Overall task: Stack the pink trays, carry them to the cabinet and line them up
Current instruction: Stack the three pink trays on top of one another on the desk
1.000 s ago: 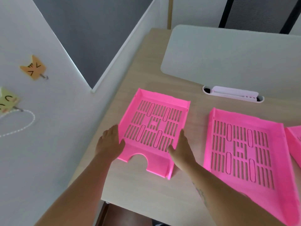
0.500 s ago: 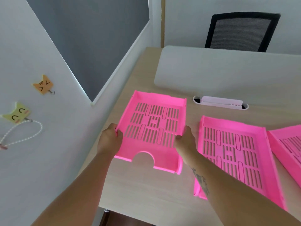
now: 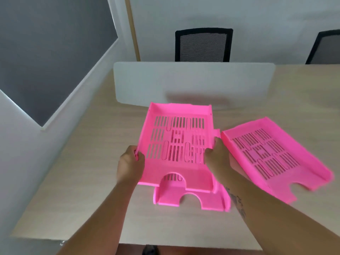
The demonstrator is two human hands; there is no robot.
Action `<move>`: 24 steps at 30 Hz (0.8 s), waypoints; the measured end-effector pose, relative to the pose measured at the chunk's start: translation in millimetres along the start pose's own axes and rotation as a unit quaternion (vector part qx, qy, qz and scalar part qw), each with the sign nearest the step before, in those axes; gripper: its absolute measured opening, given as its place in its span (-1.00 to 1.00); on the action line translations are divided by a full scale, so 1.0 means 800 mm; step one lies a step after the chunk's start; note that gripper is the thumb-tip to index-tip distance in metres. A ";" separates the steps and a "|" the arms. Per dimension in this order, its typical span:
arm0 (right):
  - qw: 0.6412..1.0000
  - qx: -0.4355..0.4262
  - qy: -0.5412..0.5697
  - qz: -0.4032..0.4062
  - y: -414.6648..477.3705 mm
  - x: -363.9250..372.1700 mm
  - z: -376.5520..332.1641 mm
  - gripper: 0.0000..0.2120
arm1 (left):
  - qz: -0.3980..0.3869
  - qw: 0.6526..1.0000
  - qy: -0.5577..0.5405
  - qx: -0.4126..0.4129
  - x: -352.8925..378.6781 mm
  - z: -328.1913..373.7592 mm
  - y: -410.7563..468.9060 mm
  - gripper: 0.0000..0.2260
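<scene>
A pale wooden desk (image 3: 77, 181) is filling most of the frame, with a white divider panel (image 3: 193, 81) standing across its far side and two black mesh chairs (image 3: 203, 46) showing behind it at the top. At centre, the left hand (image 3: 131, 165) and the right hand (image 3: 217, 159) are gripping the side walls of a pink tray (image 3: 176, 144), fingers closed on its edges, holding it over a second pink tray (image 3: 191, 198) whose notched front is showing just below. A third pink tray (image 3: 276, 157) is lying angled at the right, just beside them.
</scene>
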State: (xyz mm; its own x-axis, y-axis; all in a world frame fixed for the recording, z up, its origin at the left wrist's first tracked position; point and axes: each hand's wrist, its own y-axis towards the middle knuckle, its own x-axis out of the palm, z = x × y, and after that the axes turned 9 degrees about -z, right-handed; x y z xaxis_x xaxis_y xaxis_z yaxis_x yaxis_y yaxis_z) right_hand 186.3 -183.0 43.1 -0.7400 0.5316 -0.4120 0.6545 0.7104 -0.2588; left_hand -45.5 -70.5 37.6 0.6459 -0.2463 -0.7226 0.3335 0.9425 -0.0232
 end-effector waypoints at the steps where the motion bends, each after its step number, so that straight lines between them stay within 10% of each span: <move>1: 1.000 -0.004 0.005 0.000 -0.003 -0.015 0.010 -0.67 | -0.005 1.000 -0.002 -0.002 0.013 0.009 -0.008 -0.84; 24: 0.995 0.005 -0.093 -0.044 -0.017 -0.040 0.109 -0.33 | -0.156 0.982 -0.075 -0.076 0.083 -0.005 -0.057 -0.73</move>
State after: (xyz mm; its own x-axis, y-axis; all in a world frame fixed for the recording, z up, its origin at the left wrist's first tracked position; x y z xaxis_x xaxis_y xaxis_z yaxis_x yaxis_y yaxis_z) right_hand 214.3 -250.2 -16.7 -0.7537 0.3729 -0.5412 0.5908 0.7452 -0.3093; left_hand -20.5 -129.3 -12.2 0.6262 -0.5473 -0.5553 0.4317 0.8365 -0.3376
